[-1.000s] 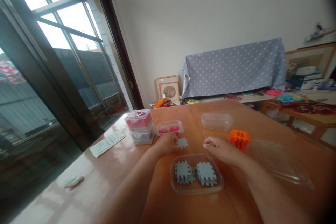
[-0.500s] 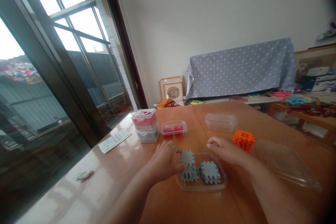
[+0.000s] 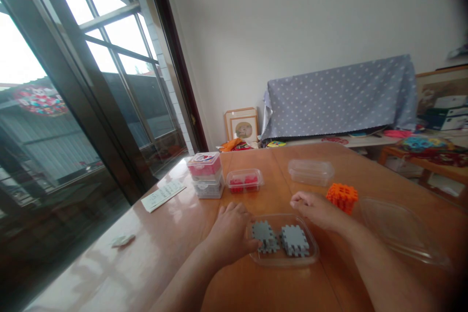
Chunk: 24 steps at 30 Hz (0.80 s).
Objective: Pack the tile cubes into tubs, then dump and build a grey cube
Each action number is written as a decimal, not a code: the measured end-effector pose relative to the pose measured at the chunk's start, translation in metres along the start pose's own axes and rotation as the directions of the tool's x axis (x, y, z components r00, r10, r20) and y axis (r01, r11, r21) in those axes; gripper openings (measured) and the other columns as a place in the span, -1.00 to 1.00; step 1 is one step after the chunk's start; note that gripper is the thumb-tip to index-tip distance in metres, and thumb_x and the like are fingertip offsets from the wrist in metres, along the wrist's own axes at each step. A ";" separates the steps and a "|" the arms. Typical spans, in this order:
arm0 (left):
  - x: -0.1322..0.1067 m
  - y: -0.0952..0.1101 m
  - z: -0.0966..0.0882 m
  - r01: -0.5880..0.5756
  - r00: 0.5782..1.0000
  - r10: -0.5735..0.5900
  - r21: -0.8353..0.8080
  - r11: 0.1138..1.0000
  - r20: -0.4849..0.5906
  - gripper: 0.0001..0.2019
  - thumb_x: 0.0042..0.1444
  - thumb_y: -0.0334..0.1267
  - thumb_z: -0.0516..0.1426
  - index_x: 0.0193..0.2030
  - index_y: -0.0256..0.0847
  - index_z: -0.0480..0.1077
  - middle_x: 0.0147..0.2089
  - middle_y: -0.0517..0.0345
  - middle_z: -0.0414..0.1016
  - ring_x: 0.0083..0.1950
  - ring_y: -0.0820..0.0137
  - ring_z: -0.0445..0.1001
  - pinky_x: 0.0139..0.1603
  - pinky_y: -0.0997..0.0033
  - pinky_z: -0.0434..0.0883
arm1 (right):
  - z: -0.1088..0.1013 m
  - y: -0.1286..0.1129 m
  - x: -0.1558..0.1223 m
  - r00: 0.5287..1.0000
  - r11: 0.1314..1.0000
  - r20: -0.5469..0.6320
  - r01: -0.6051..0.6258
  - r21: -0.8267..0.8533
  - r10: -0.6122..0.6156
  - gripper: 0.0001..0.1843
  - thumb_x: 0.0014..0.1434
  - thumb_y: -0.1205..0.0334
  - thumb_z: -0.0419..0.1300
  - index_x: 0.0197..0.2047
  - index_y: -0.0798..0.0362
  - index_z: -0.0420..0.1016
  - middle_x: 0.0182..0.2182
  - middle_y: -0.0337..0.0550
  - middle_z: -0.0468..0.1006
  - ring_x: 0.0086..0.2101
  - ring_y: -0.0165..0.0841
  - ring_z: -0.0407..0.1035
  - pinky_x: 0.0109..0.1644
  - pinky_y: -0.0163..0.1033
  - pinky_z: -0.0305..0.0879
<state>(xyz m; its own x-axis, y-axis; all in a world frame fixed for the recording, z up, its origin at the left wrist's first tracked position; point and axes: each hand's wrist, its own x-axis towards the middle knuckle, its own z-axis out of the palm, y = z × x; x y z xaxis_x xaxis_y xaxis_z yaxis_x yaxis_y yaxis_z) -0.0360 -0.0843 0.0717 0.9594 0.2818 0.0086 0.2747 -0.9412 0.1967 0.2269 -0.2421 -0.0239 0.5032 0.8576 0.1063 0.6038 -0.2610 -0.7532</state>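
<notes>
Because your left hand is half spread over the left rim of the clear, shallow plastic tray, with its thumb against the left stack of grey, square, notched-edge tiles, a small sideways push could slide the upper tiles off. You can't tell from this view whether your thumb and fingers pinch the top tile or merely rest on it; that tile looks set a little to the far left of those below, so uneven pressure might tip it. Just to the right in the same tray sits the right stack of grey, square, notched-edge tiles, near enough to be knocked if the left one leans over. Your right hand is narrow, its fingers curled near the tray's far right corner, and whether it holds anything is hidden. Swing that wrist outward and you could topple the upright orange notched plastic block just beside it on the brown wooden worktop
</notes>
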 end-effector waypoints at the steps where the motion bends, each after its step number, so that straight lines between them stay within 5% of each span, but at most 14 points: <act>1: 0.000 -0.001 0.001 0.003 1.000 -0.003 -0.005 1.000 0.003 -0.59 -0.04 -0.01 0.34 -0.01 0.00 0.55 -0.01 0.02 0.49 0.10 0.00 0.39 0.06 0.06 0.34 | 0.000 -0.001 0.000 1.000 1.000 0.000 0.002 -0.003 -0.002 -0.64 0.33 -0.04 0.05 -0.20 0.05 0.52 -0.40 -0.19 0.56 -0.39 -0.30 0.38 -0.33 -0.24 0.18; 8: -0.005 -0.012 0.015 -0.005 0.993 -0.018 -0.204 0.979 -0.114 -0.60 0.10 -0.06 0.26 0.06 -0.10 0.45 0.05 0.02 0.50 0.06 0.14 0.44 0.00 0.22 0.33 | -0.001 -0.006 -0.003 0.998 0.999 0.044 -0.042 0.035 0.040 -0.65 0.33 -0.03 0.06 -0.23 0.07 0.48 -0.41 -0.21 0.51 -0.40 -0.34 0.37 -0.37 -0.28 0.20; 15: 0.002 -0.026 0.038 0.145 0.984 -0.176 -0.506 0.850 -0.013 -0.68 0.15 -0.29 0.07 0.06 -0.22 0.32 -0.46 0.32 0.37 -0.43 0.41 0.34 -0.43 0.42 0.12 | -0.001 -0.016 -0.014 0.928 0.970 0.344 -0.200 0.141 0.142 -0.78 0.32 0.07 0.08 -0.17 0.03 0.41 -0.57 -0.32 0.43 -0.61 -0.44 0.29 -0.56 -0.37 0.09; 24: 0.017 -0.038 0.054 0.146 0.957 -0.275 -0.663 0.734 -0.095 -0.69 0.08 -0.29 0.14 -0.01 -0.22 0.33 -0.44 0.34 0.37 -0.44 0.46 0.33 -0.44 0.48 0.12 | 0.016 -0.013 -0.004 0.968 0.939 0.204 -0.199 0.281 0.145 -0.86 0.22 0.19 0.12 -0.16 0.03 0.36 -0.58 -0.40 0.35 -0.60 -0.47 0.21 -0.56 -0.39 0.04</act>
<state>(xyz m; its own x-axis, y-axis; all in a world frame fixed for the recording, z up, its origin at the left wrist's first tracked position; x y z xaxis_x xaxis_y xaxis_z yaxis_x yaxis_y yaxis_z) -0.0271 -0.0539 0.0114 0.8363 0.5462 0.0468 0.2993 -0.5266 0.7957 0.2076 -0.2350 -0.0246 0.4487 0.8829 -0.1382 0.2931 -0.2915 -0.9106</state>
